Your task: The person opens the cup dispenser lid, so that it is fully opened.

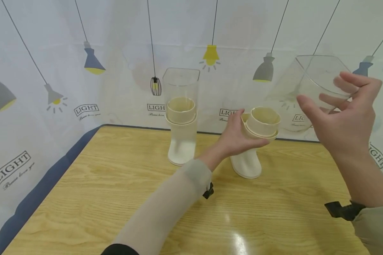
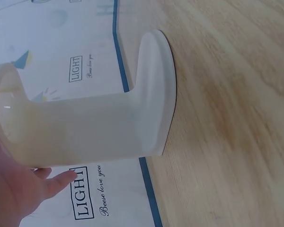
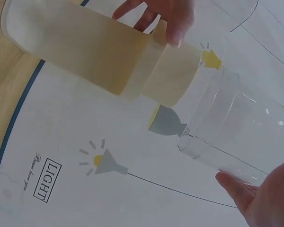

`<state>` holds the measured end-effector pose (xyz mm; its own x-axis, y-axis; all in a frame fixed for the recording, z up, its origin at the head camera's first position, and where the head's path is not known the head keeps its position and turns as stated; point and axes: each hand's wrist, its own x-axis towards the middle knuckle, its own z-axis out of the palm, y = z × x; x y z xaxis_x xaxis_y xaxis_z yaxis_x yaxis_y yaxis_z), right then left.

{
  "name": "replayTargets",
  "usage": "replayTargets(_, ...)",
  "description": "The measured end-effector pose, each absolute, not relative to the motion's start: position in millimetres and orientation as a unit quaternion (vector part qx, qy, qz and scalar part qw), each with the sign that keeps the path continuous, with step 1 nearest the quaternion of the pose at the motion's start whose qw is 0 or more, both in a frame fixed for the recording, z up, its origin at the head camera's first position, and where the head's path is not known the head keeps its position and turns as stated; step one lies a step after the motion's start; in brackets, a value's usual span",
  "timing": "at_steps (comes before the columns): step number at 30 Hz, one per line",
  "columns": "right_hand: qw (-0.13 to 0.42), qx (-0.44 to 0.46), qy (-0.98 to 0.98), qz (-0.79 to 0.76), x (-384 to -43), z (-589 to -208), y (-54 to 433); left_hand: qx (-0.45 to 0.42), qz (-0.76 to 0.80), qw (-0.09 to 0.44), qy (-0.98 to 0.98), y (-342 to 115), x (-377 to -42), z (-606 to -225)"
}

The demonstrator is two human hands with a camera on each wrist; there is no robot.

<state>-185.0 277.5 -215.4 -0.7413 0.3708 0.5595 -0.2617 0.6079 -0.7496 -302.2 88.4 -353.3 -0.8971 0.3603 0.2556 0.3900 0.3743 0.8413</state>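
Note:
A cream dispenser stand (image 1: 246, 164) rises from a flat rounded foot to a round collar (image 1: 265, 122) at its top. My left hand (image 1: 234, 136) grips it just below the collar, thumb across the near side. In the left wrist view, the stand's foot (image 2: 156, 94) is down at the wooden table. My right hand (image 1: 351, 109) holds a clear plastic container (image 3: 227, 127), fingers and thumb around its sides. That container is tilted in the air to the right of the collar, and its narrower end faces the collar across a gap in the right wrist view.
A second cream stand (image 1: 182, 145) with a clear container (image 1: 181, 83) fitted on top stands upright to the left. Behind the wooden table (image 1: 115, 184) hangs a white cloth (image 1: 124, 39) printed with lamps. Its dark blue border (image 1: 55, 170) runs along the table's left edge.

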Motion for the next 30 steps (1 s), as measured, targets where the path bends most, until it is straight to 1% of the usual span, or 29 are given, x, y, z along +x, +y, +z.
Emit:
replayTargets(6, 0.379, -0.06, -0.829, 0.406, -169, -225, 298, -0.201, -0.51, 0.015, -0.836, 89, -298, -355)
replayTargets(12, 0.401, -0.085, -0.831, 0.376, -162, -252, 328, -0.184, -0.522, 0.021, -0.832, 94, -295, -356)
replayTargets(16, 0.392, -0.103, -0.833, 0.377, -162, -271, 345, -0.174, -0.524, 0.026, -0.833, 98, -293, -354)
replayTargets(20, 0.358, -0.149, -0.842, 0.376, -163, -288, 359, -0.164, -0.529, 0.021, -0.832, 100, -291, -355)
replayTargets(24, 0.305, -0.192, -0.856, 0.372, -167, -301, 372, -0.159, -0.531, 0.011, -0.832, 100, -290, -359)
replayTargets(30, 0.231, -0.183, -0.883, 0.366, -181, -317, 392, -0.169, -0.539, 0.016, -0.825, 98, -295, -360)
